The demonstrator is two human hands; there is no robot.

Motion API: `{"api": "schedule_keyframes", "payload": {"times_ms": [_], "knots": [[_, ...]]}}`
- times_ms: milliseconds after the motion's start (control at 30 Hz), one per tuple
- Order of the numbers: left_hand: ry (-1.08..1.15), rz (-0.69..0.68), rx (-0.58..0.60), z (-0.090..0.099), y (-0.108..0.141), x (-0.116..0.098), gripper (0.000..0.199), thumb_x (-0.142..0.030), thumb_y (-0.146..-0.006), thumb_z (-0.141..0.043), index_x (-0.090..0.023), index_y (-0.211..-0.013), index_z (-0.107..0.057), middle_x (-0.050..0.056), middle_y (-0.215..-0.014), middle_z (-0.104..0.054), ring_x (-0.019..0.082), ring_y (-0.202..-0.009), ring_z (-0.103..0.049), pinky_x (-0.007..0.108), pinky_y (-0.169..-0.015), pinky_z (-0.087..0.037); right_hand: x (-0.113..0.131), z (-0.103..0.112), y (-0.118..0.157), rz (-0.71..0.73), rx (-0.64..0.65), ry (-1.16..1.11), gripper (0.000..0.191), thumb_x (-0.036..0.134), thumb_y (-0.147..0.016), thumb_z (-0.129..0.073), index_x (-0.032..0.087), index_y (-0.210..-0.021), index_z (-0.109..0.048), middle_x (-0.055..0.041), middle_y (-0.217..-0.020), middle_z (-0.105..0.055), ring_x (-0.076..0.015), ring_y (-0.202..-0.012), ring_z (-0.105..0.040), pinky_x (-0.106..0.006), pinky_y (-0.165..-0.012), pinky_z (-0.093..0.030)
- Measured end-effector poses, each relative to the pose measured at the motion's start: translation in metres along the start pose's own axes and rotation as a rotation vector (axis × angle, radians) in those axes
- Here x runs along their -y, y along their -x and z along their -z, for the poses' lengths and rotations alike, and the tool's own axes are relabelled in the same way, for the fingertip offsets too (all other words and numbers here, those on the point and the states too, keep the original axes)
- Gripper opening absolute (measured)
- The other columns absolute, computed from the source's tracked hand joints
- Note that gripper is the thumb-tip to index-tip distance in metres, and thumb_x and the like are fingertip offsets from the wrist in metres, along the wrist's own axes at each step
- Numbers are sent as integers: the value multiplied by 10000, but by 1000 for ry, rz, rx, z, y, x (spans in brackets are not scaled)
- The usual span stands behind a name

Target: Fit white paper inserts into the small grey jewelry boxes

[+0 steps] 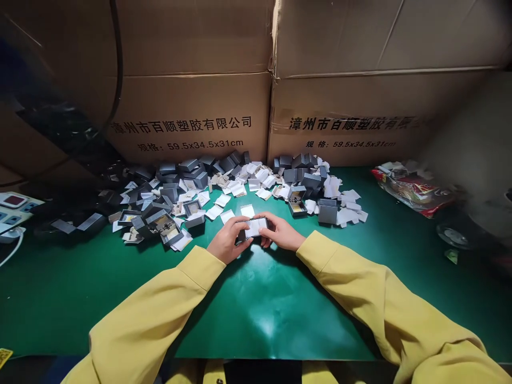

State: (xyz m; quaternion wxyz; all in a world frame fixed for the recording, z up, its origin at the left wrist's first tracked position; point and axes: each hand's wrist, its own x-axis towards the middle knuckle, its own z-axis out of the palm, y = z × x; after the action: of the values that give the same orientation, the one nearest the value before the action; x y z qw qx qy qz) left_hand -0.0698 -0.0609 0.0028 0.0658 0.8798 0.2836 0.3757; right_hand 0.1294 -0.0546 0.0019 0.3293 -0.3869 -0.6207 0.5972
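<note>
Between my two hands is a small dark box (pixel 255 228) with a white inside or face turned up toward me. My left hand (pixel 229 240) grips its left end, thumb along the near side. The right end is held by my right hand (pixel 281 232), whose thumb lies on the white surface. Just beyond the box lies a white card piece (pixel 247 211) on the green table (pixel 256 309). Whether the box has a lid raised is too small to tell.
Heaps of dark small boxes (pixel 328 211) and loose white card pieces (pixel 222 200) spread along the back, against large cardboard cartons (pixel 192 106). A power strip (pixel 16 208) sits at far left. At right lie a red plastic bag (pixel 416 189) and a round clear object (pixel 453 235).
</note>
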Motion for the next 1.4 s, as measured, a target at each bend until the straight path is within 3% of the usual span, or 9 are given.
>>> {"api": "schedule_keyframes", "payload": {"times_ms": [100, 267, 500, 733, 833, 933, 1000, 1200, 1400], "knots": [[64, 14, -43, 1, 1, 1, 345, -175, -758, -599, -190, -1056, -426, 128, -1090, -541, 204, -1035, -544, 341, -812, -493, 3, 1, -1, -36, 8, -31, 349, 349, -813, -481, 192, -1124, -466, 44, -546, -583, -128, -467, -602, -243, -450, -515], [160, 37, 4, 0, 1, -1, 346, -212, -737, -626, -195, -1051, -481, 109, -1070, -573, 212, -1028, -558, 356, -854, -474, 0, 0, -3, -75, -20, 13, 289, 290, -789, -490, 183, -1057, -510, 47, -508, -578, -128, -429, -592, -224, -402, -488], [448, 405, 8, -3, 2, -9, 475, -243, -752, -617, -222, -1162, -379, 91, -1107, -545, 189, -984, -572, 325, -801, -507, 4, -4, -1, -83, -76, -51, 258, 287, -796, -451, 184, -1020, -526, 48, -486, -563, -124, -402, -570, -207, -370, -447], [736, 567, -62, -6, 0, -10, 543, -282, -703, -681, -211, -1167, -406, 94, -1094, -551, 193, -948, -568, 319, -784, -504, 1, -6, -1, -3, -53, -60, 320, 396, -849, -396, 206, -1089, -490, 50, -530, -533, -107, -405, -514, -217, -381, -412], [794, 599, -95, -6, -1, -8, 582, -320, -703, -679, -206, -1209, -417, 96, -1102, -549, 208, -986, -548, 316, -796, -495, 1, -8, 1, 65, -172, 145, 370, 434, -870, -363, 209, -1130, -499, 28, -596, -550, -109, -457, -506, -241, -443, -429], [810, 632, -87, -4, -2, -9, 697, -386, -724, -646, -192, -1324, -350, 104, -1121, -550, 224, -1014, -538, 330, -821, -484, 3, -7, 4, 320, -401, 515, 312, 415, -851, -453, 210, -1045, -586, -25, -779, -605, -136, -651, -523, -277, -606, -453], [785, 636, -61, -2, -3, -10, 751, -427, -745, -611, -180, -1378, -291, 111, -1150, -551, 241, -1058, -524, 351, -870, -461, 5, -5, 5, 505, -451, 742, 262, 399, -840, -500, 214, -971, -631, -48, -852, -617, -165, -772, -507, -293, -682, -438], [599, 572, 30, -1, -1, -13, 743, -525, -777, -521, -181, -1394, -291, 99, -1410, -366, 291, -1274, -349, 384, -1035, -318, 11, -4, 2, 798, -298, 1189, 211, 305, -895, -451, 236, -847, -645, -35, -800, -599, -134, -723, -449, -239, -567, -331], [554, 542, 98, -4, 0, -16, 709, -586, -819, -377, -158, -1382, -320, 100, -1423, -348, 266, -1303, -318, 391, -1086, -237, 8, -12, 3, 832, -162, 1293, 322, 252, -932, -353, 206, -710, -583, -23, -674, -550, -123, -683, -464, -251, -522, -263]]}}
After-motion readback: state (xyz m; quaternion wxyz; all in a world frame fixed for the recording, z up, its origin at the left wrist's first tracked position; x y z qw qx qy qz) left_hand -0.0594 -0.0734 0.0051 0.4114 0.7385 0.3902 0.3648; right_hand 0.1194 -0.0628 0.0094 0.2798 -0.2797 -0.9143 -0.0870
